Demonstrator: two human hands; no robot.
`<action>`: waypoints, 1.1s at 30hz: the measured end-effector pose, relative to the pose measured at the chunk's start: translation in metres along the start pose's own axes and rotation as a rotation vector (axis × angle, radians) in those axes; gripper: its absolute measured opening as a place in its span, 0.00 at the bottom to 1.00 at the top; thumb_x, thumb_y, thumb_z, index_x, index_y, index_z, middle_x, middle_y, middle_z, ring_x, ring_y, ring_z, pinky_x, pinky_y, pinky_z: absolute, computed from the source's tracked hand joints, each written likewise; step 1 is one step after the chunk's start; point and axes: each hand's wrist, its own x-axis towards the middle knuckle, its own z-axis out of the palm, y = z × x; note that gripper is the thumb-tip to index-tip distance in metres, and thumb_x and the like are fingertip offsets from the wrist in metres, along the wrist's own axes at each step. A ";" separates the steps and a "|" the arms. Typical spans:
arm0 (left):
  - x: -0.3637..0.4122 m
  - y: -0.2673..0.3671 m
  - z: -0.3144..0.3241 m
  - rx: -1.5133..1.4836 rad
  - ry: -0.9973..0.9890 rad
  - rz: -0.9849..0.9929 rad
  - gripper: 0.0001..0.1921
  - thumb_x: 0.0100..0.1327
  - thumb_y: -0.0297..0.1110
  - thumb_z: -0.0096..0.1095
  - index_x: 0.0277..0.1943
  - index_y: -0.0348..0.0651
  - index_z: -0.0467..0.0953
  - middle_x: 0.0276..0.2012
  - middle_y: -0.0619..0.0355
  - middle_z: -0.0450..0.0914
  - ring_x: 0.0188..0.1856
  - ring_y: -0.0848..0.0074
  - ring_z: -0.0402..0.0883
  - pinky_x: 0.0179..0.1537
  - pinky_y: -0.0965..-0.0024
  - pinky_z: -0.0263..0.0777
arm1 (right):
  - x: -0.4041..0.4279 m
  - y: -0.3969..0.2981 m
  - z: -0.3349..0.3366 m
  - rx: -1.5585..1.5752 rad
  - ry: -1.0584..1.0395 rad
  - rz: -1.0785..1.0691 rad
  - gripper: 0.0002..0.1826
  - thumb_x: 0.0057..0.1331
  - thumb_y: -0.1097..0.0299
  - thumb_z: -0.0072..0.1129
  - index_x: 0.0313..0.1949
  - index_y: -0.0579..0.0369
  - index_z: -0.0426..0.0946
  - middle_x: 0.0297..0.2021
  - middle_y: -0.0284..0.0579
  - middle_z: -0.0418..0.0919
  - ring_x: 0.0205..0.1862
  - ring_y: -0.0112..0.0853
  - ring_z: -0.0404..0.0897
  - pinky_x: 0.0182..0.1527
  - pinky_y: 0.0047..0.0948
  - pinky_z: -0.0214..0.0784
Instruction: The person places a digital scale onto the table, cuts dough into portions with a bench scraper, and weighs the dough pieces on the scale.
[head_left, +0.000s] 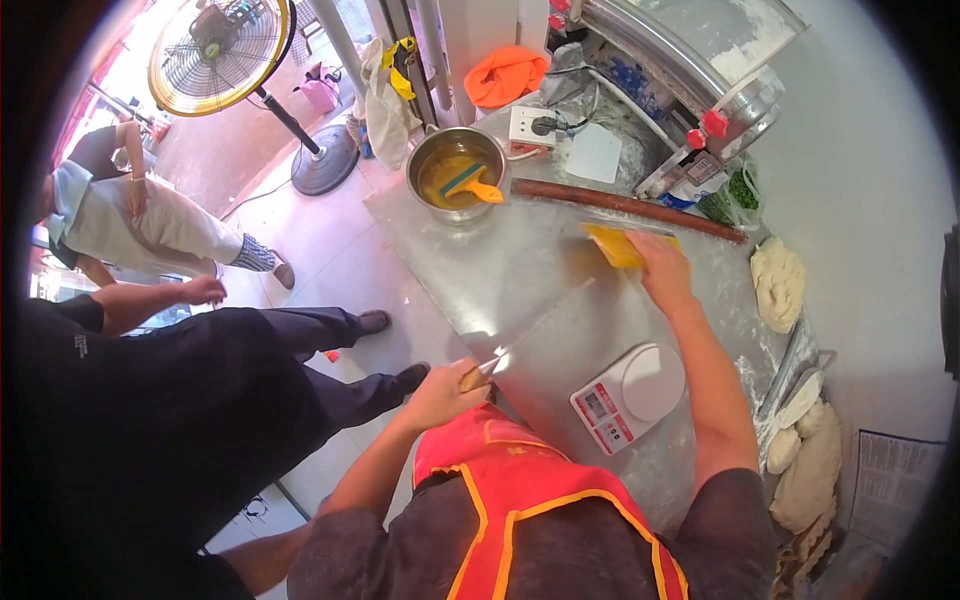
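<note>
My left hand (442, 391) grips the wooden handle (473, 379) of a long, thin metal tool, perhaps a knife seen edge-on. Its narrow metal part (544, 321) points up and right over the steel worktable (555, 375). A yellow plastic dough scraper (616, 246) is in my right hand (661, 271), near the tabletop and slightly blurred. Below that hand stands a white digital kitchen scale (628, 397) with a round platform. Farther back, a steel pot (417, 178) contains yellowish liquid and a squeegee-like tool with an orange handle (481, 190).
A wooden rolling pin (630, 201) lies before a dough-rolling machine (660, 45). Nearby are a power socket (532, 126) and a white plastic sheet (594, 153). Dough (778, 285) sits at the right edge. A person in black (187, 390) stands close on the left; a fan (217, 56) stands beyond.
</note>
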 end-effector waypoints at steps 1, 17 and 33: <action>0.007 0.006 0.008 0.121 0.002 0.083 0.17 0.56 0.42 0.59 0.41 0.39 0.70 0.29 0.43 0.77 0.32 0.53 0.77 0.32 0.61 0.70 | -0.011 0.007 -0.008 -0.002 -0.002 0.001 0.25 0.48 0.82 0.52 0.49 0.51 0.74 0.47 0.42 0.77 0.51 0.39 0.74 0.52 0.36 0.66; 0.159 -0.007 0.105 0.646 0.390 0.640 0.15 0.55 0.30 0.53 0.46 0.38 0.71 0.42 0.50 0.73 0.47 0.60 0.71 0.46 0.60 0.68 | -0.048 0.006 0.013 0.076 0.021 -0.086 0.20 0.53 0.78 0.49 0.47 0.54 0.74 0.46 0.45 0.77 0.50 0.41 0.74 0.52 0.38 0.65; 0.272 0.084 -0.020 0.898 0.299 0.460 0.12 0.49 0.37 0.61 0.35 0.42 0.73 0.32 0.51 0.78 0.36 0.59 0.79 0.36 0.56 0.71 | -0.056 0.015 0.033 0.044 -0.082 -0.107 0.20 0.54 0.74 0.48 0.49 0.55 0.71 0.48 0.44 0.74 0.51 0.42 0.72 0.52 0.39 0.65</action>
